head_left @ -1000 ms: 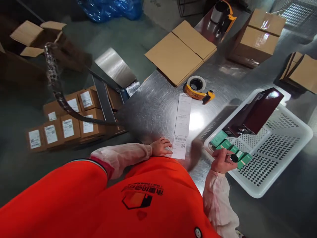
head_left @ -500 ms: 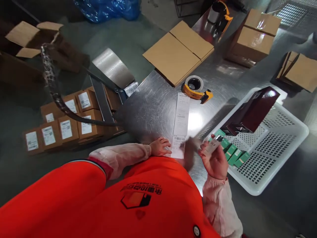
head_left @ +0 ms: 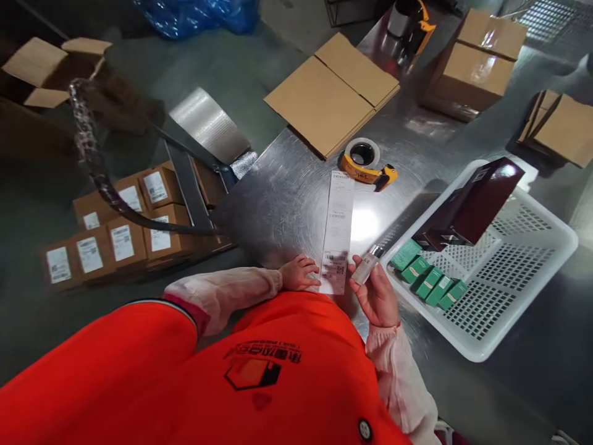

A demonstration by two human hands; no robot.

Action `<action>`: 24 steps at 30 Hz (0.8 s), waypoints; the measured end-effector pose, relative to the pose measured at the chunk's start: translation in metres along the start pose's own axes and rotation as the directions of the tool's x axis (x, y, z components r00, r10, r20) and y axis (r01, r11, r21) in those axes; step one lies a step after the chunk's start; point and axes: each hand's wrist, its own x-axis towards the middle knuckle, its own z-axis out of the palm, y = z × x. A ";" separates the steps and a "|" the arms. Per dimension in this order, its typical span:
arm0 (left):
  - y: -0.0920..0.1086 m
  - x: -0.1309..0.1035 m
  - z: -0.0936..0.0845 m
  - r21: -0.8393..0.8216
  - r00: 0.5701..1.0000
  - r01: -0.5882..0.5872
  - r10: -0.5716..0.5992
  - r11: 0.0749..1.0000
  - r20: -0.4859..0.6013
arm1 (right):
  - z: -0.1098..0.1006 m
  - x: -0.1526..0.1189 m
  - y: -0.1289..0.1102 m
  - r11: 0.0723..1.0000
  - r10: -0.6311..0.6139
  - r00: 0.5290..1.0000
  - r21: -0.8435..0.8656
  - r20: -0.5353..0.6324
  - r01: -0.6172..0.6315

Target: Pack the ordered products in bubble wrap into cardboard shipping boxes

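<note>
My right hand (head_left: 377, 295) is closed on a small clear bottle (head_left: 365, 267) with a shiny silver cap, held tilted beside the basket's near left side. Printed on the bottle are dark letters too small to read for sure. A long strip of printed labels (head_left: 337, 228) with barcodes lies on the metal table. At its lower left edge rests my left hand (head_left: 300, 273), fingers laid flat and touching the paper. The white plastic basket (head_left: 482, 353) on the right holds several small green boxes (head_left: 427, 281) in a row and a tall dark maroon box (head_left: 472, 201).
A yellow tape dispenser (head_left: 365, 170) sits beyond the strip, near flattened cardboard (head_left: 331, 93). Taped cartons (head_left: 479, 68) stand at the back right. On the left, labelled cartons (head_left: 123, 242) are stacked below a curved wrapped bar (head_left: 99, 170), near a silver roll (head_left: 208, 127).
My right hand has moved left with the bottle, from over the green boxes to beside the label strip. My left hand has stayed in place.
</note>
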 end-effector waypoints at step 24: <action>-0.001 -0.002 0.003 0.007 1.000 0.001 -0.001 1.000 0.009 | -0.009 0.003 0.010 0.997 -0.051 0.998 0.063 -0.025 0.052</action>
